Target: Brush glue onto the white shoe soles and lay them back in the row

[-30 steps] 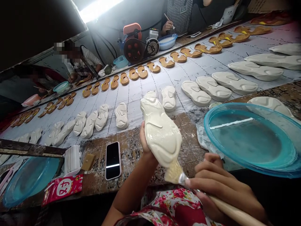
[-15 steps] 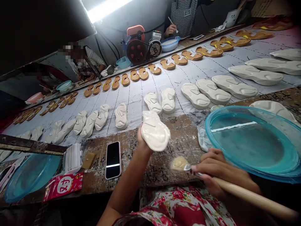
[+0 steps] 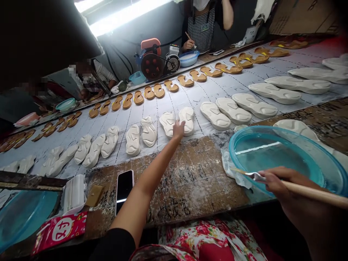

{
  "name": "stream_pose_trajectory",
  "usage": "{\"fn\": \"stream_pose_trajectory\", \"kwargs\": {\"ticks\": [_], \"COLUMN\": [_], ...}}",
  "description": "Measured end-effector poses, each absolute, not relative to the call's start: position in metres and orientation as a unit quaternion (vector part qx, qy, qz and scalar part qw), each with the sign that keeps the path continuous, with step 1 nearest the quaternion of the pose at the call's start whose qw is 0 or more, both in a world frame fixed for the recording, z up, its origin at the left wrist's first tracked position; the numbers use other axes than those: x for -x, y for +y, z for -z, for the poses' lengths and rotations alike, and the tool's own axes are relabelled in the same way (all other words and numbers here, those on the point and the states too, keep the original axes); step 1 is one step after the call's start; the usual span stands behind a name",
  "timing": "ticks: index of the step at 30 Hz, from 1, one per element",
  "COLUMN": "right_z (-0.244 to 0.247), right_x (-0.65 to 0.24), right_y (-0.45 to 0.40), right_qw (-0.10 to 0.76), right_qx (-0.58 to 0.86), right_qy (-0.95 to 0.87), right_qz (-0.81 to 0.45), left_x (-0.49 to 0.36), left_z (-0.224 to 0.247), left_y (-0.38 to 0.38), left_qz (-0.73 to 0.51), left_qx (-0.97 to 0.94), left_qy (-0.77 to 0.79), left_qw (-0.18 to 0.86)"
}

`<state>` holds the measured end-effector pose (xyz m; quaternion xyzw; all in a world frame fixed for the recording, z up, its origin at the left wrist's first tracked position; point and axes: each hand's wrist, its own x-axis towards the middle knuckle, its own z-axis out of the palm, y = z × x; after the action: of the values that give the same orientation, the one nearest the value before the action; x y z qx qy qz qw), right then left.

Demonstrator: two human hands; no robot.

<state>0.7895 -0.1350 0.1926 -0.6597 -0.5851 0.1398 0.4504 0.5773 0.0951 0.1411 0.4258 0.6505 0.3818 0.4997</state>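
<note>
Left hand: my left hand [image 3: 178, 129] is stretched past the far edge of the desk [image 3: 190, 174], overlapping the near end of a white sole [image 3: 187, 116]; I cannot tell whether my fingers are closed on it.
Right hand: my right hand [image 3: 280, 185] is clamped on the wooden handle of a brush [image 3: 312, 194], above the desk's front edge; my two hands are well apart.
Sole, location: flat on the white sheet [image 3: 168, 104], just inside its near edge, beyond the far edge of the desk.
Sole, form: elongated, rounded at the far end, drawn in at the waist; the near end is partly covered by my hand.
Sole, surface: off-white, with raised curved ridges and shallow hollows; thick side wall.
Adjacent sole: a matching white sole [image 3: 165, 119] lies just beside it, on my left.
Near row: further white soles [image 3: 149, 132] lie along the sheet's near edge, on both sides of this pair.
Far row: tan soles [image 3: 185, 82] follow the sheet's far edge.
Brush tip: bristles [image 3: 237, 170] thin and pale, seen side-on, overlapping the rim of the blue basin [image 3: 232, 146] in my view.
Phone: a phone [image 3: 125, 186] lies on the desk, left of my forearm, partly hidden by it.
</note>
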Motion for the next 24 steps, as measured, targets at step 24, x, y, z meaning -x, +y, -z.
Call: {"fn": "stream_pose_trajectory", "kwargs": {"ticks": [24], "right_z": [-0.187], "right_x": [-0.824], "right_y": [-0.109], "right_qw": [0.378], "right_qx": [0.723], "right_qy": [-0.565], "right_qz": [-0.122], "left_x": [-0.569], "left_z": [-0.193], "left_y": [-0.037], "left_qz": [-0.378], "left_qx": [-0.262], "left_qy": [0.311], "left_qw": [0.832]}}
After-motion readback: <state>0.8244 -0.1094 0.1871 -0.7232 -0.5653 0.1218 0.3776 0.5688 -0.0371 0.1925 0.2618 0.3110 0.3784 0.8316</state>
